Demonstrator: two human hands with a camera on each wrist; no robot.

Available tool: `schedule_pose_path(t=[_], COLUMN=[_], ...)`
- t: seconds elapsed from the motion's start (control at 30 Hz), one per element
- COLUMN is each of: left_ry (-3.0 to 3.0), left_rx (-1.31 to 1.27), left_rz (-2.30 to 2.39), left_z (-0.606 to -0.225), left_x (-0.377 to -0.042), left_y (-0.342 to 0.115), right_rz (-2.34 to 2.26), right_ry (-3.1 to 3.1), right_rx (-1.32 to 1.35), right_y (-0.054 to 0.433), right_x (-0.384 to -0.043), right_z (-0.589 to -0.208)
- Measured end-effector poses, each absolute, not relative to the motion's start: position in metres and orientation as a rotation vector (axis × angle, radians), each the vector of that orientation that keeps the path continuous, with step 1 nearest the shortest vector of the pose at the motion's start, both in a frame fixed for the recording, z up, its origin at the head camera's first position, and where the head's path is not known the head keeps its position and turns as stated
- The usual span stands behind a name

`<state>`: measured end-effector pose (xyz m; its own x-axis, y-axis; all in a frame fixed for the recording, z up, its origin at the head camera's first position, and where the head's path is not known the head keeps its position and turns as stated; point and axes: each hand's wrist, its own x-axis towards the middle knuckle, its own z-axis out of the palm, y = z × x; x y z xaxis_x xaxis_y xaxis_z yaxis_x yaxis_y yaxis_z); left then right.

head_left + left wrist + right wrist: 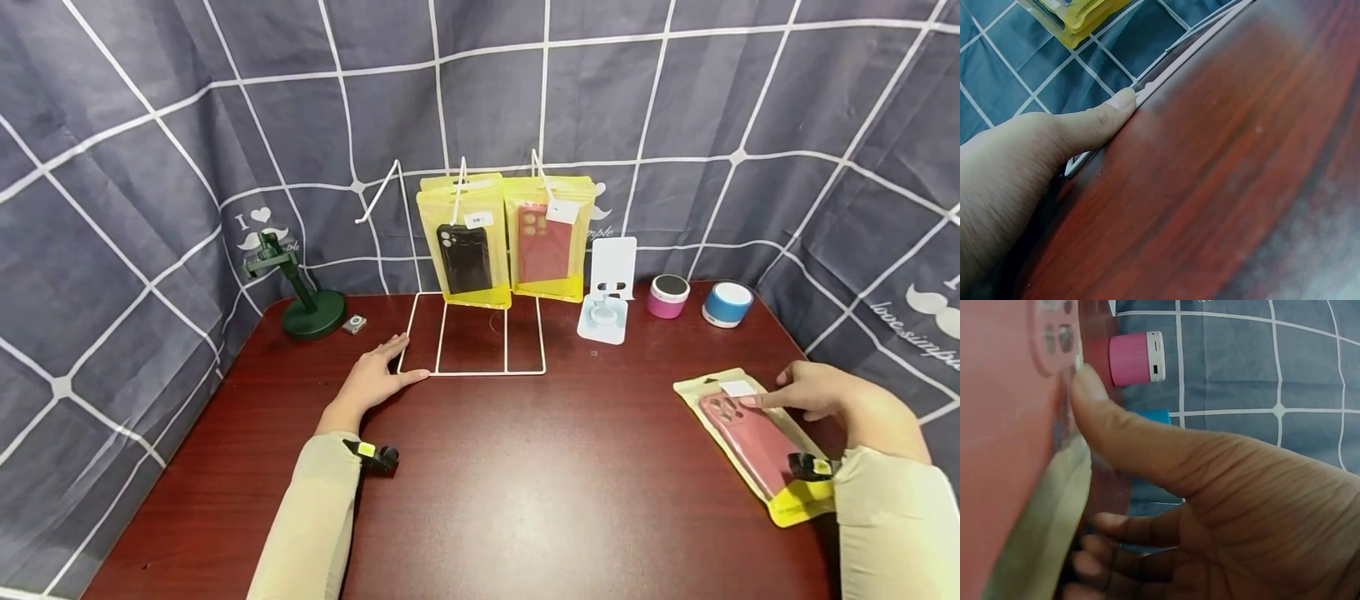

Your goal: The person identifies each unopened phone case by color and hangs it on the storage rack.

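In the head view my left hand (pixel 375 375) rests with spread fingers at the near left corner of a white wire rack's base (pixel 487 373). Its thumb (pixel 1094 128) touches the front wire. On the right lies a yellow-edged pouch holding a red phone case (pixel 750 446), angled on the table near its right side. My right hand (pixel 832 396) is at the pouch's upper right edge, its thumb on top by the white label. Its other fingers (pixel 1141 531) curve loosely outside that edge. From the rack's hooks hang pouches with a black phone case (pixel 467 258) and a red phone case (pixel 543 250).
The rack's left hook (pixel 378 193) has nothing on it. A green stand (pixel 311 312) and a small square device (pixel 355 323) are at the left. Right of the rack are a white phone stand (pixel 611 275), a pink speaker (pixel 668 300) and a blue speaker (pixel 726 307).
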<state>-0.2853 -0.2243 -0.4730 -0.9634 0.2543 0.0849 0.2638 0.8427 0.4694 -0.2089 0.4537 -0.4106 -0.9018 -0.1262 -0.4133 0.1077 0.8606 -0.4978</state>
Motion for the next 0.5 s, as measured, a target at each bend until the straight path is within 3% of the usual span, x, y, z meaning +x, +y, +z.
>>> schedule_pose_path(t=[0.27, 0.5], left_ry=[-2.989, -2.987], left_rx=[-0.419, -0.421], left_rz=[-0.777, -0.775], left_z=[-0.473, -0.475], left_x=[-0.286, -0.286], left_y=[-0.225, -0.224], right_rz=[-0.77, -0.815], right_ry=[2.534, 2.588], right_rx=[-0.077, -0.294], right_y=[0.442, 0.438], right_x=[-0.21, -0.214], right_z=[-0.412, -0.418])
